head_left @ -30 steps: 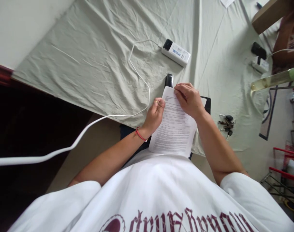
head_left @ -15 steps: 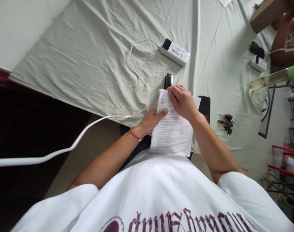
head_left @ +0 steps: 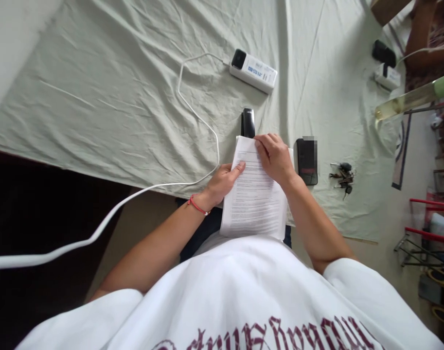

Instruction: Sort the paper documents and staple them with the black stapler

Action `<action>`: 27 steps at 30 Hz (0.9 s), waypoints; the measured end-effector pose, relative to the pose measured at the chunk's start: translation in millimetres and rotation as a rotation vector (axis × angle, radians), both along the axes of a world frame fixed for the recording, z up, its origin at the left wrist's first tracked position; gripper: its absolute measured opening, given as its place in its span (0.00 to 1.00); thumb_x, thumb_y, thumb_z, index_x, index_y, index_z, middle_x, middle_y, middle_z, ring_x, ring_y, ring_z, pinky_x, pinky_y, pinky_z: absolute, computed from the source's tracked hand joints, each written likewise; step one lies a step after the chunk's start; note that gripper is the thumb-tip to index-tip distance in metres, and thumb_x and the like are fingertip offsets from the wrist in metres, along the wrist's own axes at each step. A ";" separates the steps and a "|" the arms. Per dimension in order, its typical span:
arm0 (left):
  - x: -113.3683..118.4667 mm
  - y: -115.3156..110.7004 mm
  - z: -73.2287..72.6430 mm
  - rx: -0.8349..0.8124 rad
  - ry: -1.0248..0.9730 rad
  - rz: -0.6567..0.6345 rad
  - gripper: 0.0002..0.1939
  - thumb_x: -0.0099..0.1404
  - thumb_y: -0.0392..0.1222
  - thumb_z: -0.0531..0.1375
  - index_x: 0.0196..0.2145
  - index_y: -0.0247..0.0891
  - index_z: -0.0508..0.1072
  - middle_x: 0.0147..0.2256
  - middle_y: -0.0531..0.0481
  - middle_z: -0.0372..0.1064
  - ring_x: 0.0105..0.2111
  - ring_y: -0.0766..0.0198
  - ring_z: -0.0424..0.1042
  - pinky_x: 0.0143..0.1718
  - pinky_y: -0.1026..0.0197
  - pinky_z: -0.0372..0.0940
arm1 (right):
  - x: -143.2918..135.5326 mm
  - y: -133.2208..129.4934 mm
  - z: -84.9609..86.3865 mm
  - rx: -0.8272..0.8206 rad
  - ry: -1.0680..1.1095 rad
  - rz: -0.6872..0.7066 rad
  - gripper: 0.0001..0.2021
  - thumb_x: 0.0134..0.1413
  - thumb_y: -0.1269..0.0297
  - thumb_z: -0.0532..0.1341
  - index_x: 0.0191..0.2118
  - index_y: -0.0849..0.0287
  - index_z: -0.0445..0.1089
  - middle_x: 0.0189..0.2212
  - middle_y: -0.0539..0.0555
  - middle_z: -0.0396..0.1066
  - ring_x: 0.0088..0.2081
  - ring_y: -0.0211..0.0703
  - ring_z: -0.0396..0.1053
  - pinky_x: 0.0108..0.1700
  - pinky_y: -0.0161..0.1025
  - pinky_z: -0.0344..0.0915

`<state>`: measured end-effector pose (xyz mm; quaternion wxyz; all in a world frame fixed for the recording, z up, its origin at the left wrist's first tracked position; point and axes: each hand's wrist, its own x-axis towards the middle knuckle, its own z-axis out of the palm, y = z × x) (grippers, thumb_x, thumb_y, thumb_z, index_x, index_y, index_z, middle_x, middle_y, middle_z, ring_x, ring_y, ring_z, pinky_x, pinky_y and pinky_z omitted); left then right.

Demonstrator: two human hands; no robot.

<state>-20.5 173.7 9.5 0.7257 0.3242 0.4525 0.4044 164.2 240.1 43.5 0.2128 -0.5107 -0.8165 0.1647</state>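
Observation:
Printed papers (head_left: 256, 204) in a stack lie over the table's near edge, close to my shirt. My left hand (head_left: 223, 182) grips their left edge, thumb on top and fingers hidden beneath. At the top edge my right hand (head_left: 275, 158) holds the sheets with its fingers bent together. A black stapler-like object (head_left: 248, 122) rests just beyond the papers' top edge. To the right of my right hand lies a dark phone (head_left: 307, 163).
A white power bank-like box (head_left: 253, 71) sits farther back, joined to a white cable (head_left: 198, 115) that runs to the left. Keys (head_left: 343, 179) lie at the right. A tube with a green end (head_left: 407, 99) and another person's arm (head_left: 420, 36) show at the far right.
The view has shifted a little. My right hand and the papers have moved slightly away from the phone, which now shows almost whole. Both hands keep their hold.

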 end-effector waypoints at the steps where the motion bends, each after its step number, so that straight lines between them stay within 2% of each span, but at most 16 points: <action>1: -0.9 0.7 -1.6 -0.022 -0.032 -0.001 0.28 0.62 0.66 0.68 0.41 0.35 0.83 0.40 0.42 0.82 0.47 0.44 0.80 0.54 0.45 0.72 | 0.2 -1.0 -1.2 0.009 0.008 -0.006 0.15 0.75 0.58 0.49 0.47 0.54 0.73 0.40 0.57 0.76 0.44 0.49 0.70 0.52 0.48 0.67; 6: -4.9 2.5 -1.6 -0.114 -0.164 -0.010 0.26 0.59 0.63 0.71 0.42 0.35 0.82 0.40 0.41 0.82 0.47 0.43 0.80 0.54 0.44 0.74 | 4.4 -3.0 -5.5 0.049 0.041 -0.071 0.16 0.74 0.58 0.50 0.43 0.54 0.73 0.38 0.57 0.76 0.42 0.50 0.69 0.50 0.48 0.67; 11: -4.0 -3.2 5.4 -0.126 -0.174 0.041 0.23 0.61 0.58 0.71 0.43 0.35 0.81 0.41 0.42 0.82 0.48 0.46 0.80 0.54 0.46 0.74 | 7.7 0.2 -5.0 0.052 0.013 -0.086 0.15 0.74 0.58 0.51 0.38 0.54 0.73 0.36 0.57 0.75 0.41 0.50 0.66 0.50 0.49 0.66; 18: 2.3 -5.1 -6.5 -0.171 -0.130 0.232 0.16 0.63 0.50 0.69 0.39 0.35 0.76 0.37 0.44 0.81 0.49 0.49 0.80 0.55 0.46 0.73 | 6.2 14.3 -10.7 -0.082 -0.043 -0.038 0.14 0.72 0.59 0.52 0.37 0.54 0.72 0.37 0.57 0.76 0.41 0.50 0.66 0.50 0.49 0.64; 23: 4.7 -7.4 -8.1 -0.182 -0.094 0.235 0.12 0.63 0.48 0.68 0.36 0.36 0.76 0.33 0.46 0.79 0.46 0.50 0.80 0.54 0.47 0.73 | 10.0 15.5 -11.2 -0.117 -0.004 -0.007 0.15 0.72 0.56 0.54 0.33 0.54 0.70 0.31 0.53 0.73 0.38 0.47 0.65 0.49 0.46 0.64; 27: 1.8 -14.8 -5.8 -0.194 -0.099 0.227 0.12 0.60 0.48 0.69 0.33 0.38 0.73 0.31 0.48 0.78 0.43 0.52 0.80 0.50 0.50 0.74 | 10.9 12.7 -15.8 -0.203 -0.021 0.001 0.15 0.70 0.58 0.56 0.30 0.54 0.69 0.29 0.52 0.73 0.36 0.46 0.65 0.48 0.46 0.64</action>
